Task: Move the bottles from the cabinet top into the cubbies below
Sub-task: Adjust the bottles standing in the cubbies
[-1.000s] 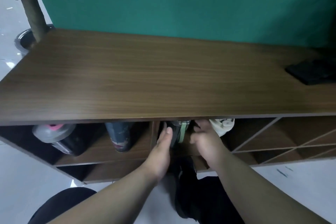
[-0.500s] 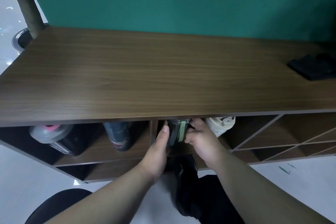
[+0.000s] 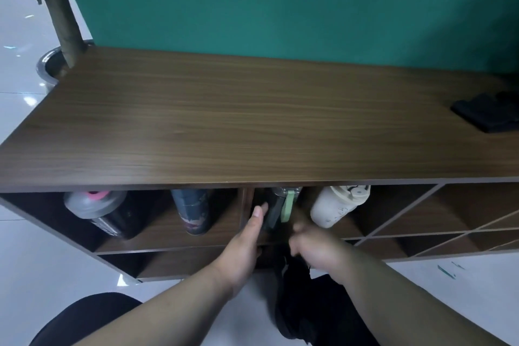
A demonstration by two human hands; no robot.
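Observation:
The wooden cabinet top [image 3: 252, 121] carries no bottles. In the middle cubby stands a black bottle with a pale green strap [image 3: 276, 211], its top hidden under the cabinet edge. My left hand [image 3: 244, 247] rests on that bottle's left side, thumb along it. My right hand [image 3: 311, 244] is blurred, just in front of the cubby and apart from the bottle, holding nothing. A cream bottle [image 3: 334, 209] leans to the right of it. In the left cubby lie a dark blue bottle [image 3: 192, 211] and a black bottle with a grey lid and pink cap [image 3: 95, 205].
A black folded object [image 3: 488, 115] lies at the top's right end. Diagonal-slatted cubbies [image 3: 449, 219] fill the right side, and a lower shelf [image 3: 179, 261] runs below. A potted plant's trunk [image 3: 63, 14] and pot [image 3: 49, 67] stand at the left rear. A green wall backs the cabinet.
My right hand has let go of the black bottle and drawn back toward me. My left hand stays on the bottle, which sits a little deeper in the cubby.

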